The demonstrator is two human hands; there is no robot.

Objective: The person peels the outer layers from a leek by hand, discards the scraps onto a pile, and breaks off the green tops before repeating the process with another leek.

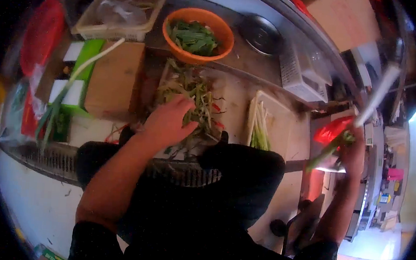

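My left hand rests over a pile of green and yellowish leaf trimmings, its thumb apart from the fingers and nothing visible in its grip. Far to the right, my right hand is closed around a long scallion. Its white stalk points up and its green part hangs down to the left; the stalk is blurred. Several scallions lie in a pale tray between the hands. Another long scallion lies across the boxes on the left.
An orange bowl of green leaves stands behind the trimmings, with a dark round lid beside it. A white basket is at the back right. Left are a cardboard box, a plastic bin and a red basin.
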